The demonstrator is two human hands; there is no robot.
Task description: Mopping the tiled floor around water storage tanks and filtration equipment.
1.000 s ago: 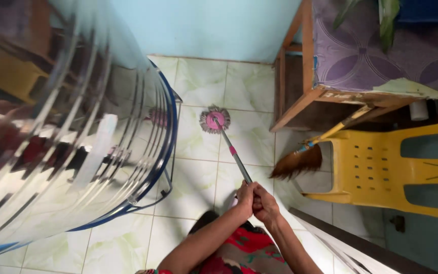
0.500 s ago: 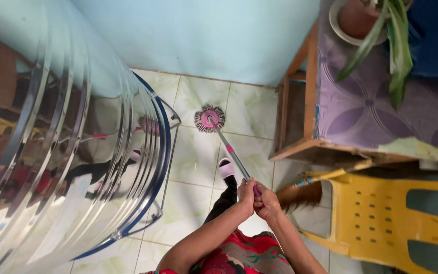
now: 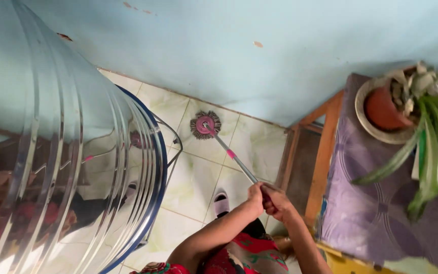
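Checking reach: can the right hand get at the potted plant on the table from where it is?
Probably not right away: the right hand grips the mop handle, with the potted plant across the wooden table.

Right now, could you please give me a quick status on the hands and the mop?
Left hand and right hand both gripping mop handle. Mop head on tiled floor near wall. Steel tank close left.

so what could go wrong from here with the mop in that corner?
1. The mop head sits close to the wall, between the steel tank and the wooden table; a wide sweep might knock the tank's blue stand or a table leg.
2. Both hands, left hand and right hand, grip the handle's top end, so control of the head may be loose.
3. The potted plant stands near the table edge; a bump could tip it.
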